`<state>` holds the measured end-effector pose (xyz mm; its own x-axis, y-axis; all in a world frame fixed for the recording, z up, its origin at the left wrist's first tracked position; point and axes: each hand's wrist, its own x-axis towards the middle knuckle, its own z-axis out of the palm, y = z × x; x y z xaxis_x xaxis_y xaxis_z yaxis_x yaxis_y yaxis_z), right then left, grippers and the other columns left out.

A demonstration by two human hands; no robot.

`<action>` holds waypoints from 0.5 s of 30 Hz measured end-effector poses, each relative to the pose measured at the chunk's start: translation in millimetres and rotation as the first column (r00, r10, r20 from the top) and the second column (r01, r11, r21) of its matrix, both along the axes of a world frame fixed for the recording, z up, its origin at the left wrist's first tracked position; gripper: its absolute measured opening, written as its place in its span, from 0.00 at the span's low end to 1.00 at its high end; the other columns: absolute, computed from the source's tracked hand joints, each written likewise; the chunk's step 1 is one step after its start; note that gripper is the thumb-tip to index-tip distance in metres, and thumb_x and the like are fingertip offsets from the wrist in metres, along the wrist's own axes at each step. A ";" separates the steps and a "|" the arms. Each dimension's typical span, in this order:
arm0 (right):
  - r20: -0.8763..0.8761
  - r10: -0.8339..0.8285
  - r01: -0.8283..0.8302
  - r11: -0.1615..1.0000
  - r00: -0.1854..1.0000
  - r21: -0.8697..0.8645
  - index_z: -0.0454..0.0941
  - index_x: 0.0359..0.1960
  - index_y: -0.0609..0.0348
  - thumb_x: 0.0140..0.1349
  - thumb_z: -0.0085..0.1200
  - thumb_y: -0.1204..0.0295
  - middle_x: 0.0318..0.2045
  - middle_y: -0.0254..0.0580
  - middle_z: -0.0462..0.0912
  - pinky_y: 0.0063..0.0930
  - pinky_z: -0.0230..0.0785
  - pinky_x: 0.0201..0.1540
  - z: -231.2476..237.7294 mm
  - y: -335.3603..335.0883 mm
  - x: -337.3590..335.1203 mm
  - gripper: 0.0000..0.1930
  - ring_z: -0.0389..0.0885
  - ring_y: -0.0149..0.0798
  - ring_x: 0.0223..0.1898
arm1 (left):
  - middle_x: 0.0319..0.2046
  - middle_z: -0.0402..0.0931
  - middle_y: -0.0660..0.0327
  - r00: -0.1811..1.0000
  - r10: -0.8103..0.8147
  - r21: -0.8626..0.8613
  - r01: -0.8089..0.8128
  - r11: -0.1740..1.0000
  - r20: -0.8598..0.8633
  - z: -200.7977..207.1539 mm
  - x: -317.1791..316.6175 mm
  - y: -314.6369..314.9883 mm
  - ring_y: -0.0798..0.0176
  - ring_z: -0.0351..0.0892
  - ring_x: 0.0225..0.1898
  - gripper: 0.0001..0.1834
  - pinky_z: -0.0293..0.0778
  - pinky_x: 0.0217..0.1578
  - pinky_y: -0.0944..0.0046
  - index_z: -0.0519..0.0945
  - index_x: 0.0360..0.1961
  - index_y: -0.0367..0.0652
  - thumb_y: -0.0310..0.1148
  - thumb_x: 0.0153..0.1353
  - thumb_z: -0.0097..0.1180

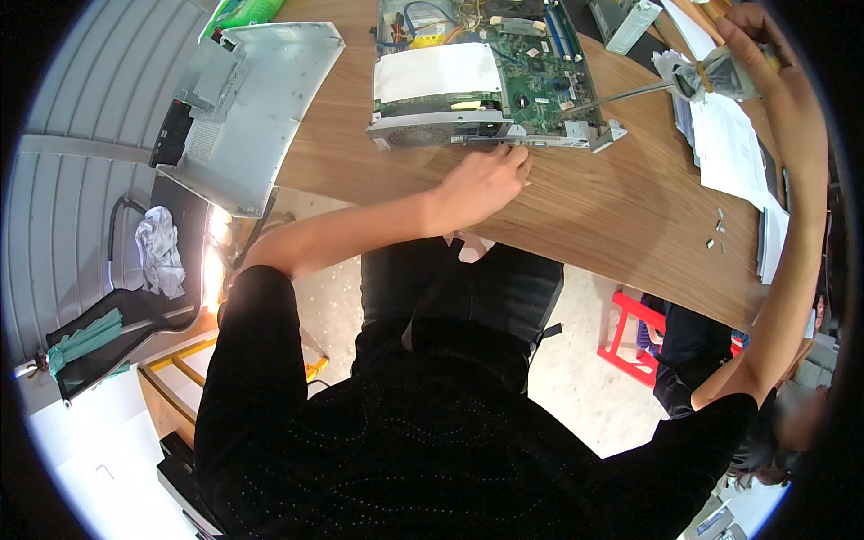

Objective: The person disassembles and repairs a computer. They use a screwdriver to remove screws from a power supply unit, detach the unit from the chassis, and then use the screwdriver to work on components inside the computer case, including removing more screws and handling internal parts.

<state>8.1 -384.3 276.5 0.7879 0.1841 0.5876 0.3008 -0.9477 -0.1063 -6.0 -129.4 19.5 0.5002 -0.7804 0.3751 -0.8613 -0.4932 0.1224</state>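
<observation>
An opened computer case (423,133) lies on the wooden table, its green circuit board (537,90) and cables exposed. My left hand (481,184) is at the case's near edge, its fingers curled against the metal rim; the fingertips are partly hidden. Up at the far right, my right hand (778,67) is closed around the handle of a screwdriver (630,93). The long metal shaft slants down to the left, its tip over the board's near right part. Whether the tip touches a screw is too small to tell.
A detached white case cover (270,85) stands at the left of the table (621,216). Papers (729,148) lie on the right, with several small bits (717,236) nearby. A red plastic stool (621,342) and another person (801,418) are at the lower right.
</observation>
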 end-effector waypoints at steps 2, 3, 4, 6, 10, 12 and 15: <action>-0.010 -0.015 0.015 1.000 1.000 -0.026 0.79 0.47 0.59 0.64 0.61 0.60 0.43 0.43 0.82 0.26 0.72 0.50 -5.4 -7.3 1.0 0.18 0.80 0.33 0.46 | 0.37 0.71 0.57 0.999 0.025 -0.015 -0.025 1.000 -0.027 -4.2 -0.3 -1.7 0.57 0.77 0.44 0.15 0.82 0.32 0.64 0.79 0.40 0.29 0.32 0.59 0.57; -0.012 -0.019 0.019 0.999 1.000 -0.034 0.79 0.48 0.59 0.64 0.61 0.59 0.43 0.43 0.82 0.26 0.72 0.51 -5.9 -10.6 2.1 0.18 0.80 0.33 0.47 | 0.37 0.71 0.56 1.000 0.022 -0.052 -0.022 0.998 0.008 -0.3 -0.4 -1.9 0.57 0.77 0.44 0.15 0.82 0.32 0.63 0.78 0.42 0.30 0.32 0.59 0.57; -0.019 -0.024 0.023 0.999 1.000 -0.044 0.79 0.49 0.58 0.64 0.61 0.58 0.44 0.44 0.82 0.26 0.72 0.52 -6.4 -13.2 2.5 0.19 0.80 0.33 0.48 | 0.37 0.71 0.56 0.999 0.021 -0.089 -0.017 0.996 0.043 3.6 -1.0 -1.4 0.56 0.78 0.44 0.15 0.82 0.32 0.62 0.78 0.43 0.30 0.31 0.60 0.56; -0.031 -0.037 0.036 0.998 0.999 -0.042 0.80 0.51 0.58 0.64 0.61 0.57 0.46 0.44 0.83 0.26 0.72 0.53 -7.5 -19.5 4.3 0.20 0.81 0.33 0.49 | 0.37 0.72 0.57 0.999 0.020 -0.097 -0.016 0.995 0.044 31.6 -4.2 6.4 0.57 0.78 0.42 0.17 0.81 0.32 0.63 0.79 0.46 0.33 0.34 0.60 0.58; -0.154 0.028 -0.001 0.985 0.988 0.171 0.80 0.54 0.57 0.65 0.61 0.54 0.49 0.45 0.83 0.26 0.72 0.56 -7.0 -30.8 20.1 0.23 0.81 0.34 0.52 | 0.34 0.77 0.57 0.966 0.219 -0.444 -0.138 0.885 0.136 90.6 35.7 37.7 0.54 0.78 0.40 0.11 0.78 0.35 0.55 0.83 0.43 0.43 0.32 0.60 0.61; -0.276 0.241 -0.081 0.870 0.930 0.487 0.77 0.56 0.58 0.67 0.59 0.60 0.52 0.44 0.82 0.26 0.66 0.63 -12.1 -30.5 38.1 0.21 0.78 0.33 0.56 | 0.39 0.81 0.54 0.940 0.327 -0.392 -0.264 0.881 0.100 90.1 89.5 51.0 0.50 0.79 0.43 0.13 0.76 0.42 0.52 0.85 0.44 0.44 0.35 0.60 0.62; -0.225 0.419 -0.095 0.618 0.880 0.780 0.74 0.57 0.63 0.70 0.55 0.66 0.55 0.46 0.81 0.27 0.64 0.66 -22.5 -34.1 72.6 0.19 0.77 0.33 0.57 | 0.44 0.84 0.51 0.840 0.107 -0.289 -0.298 0.910 -0.531 57.2 157.6 59.0 0.49 0.81 0.46 0.18 0.75 0.48 0.55 0.84 0.51 0.44 0.40 0.63 0.61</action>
<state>80.7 -418.4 254.0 0.9495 0.0532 0.3092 0.3049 -0.3890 -0.8693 151.6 -70.4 76.7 0.8228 -0.5061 0.2586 -0.5215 -0.4913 0.6976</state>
